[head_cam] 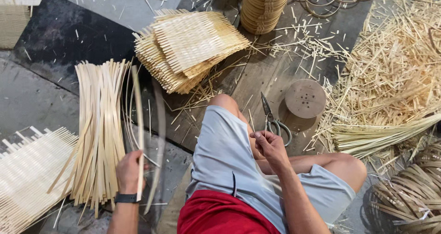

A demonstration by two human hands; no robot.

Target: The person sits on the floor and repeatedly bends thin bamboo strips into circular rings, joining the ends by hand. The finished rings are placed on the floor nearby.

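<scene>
Head view: left hand (130, 172) grips upright bamboo strip (138, 124); right hand (271, 146) apparently pinches a sliver.

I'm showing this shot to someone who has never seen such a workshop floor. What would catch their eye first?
Probably the left hand, gripping a long thin bamboo strip that stands upright and blurred, beside a fanned bundle of flat strips on the floor. Next, the stack of square woven mats ahead of the knee. The right hand pinches a thin sliver near scissors and a round wooden disc.
</scene>
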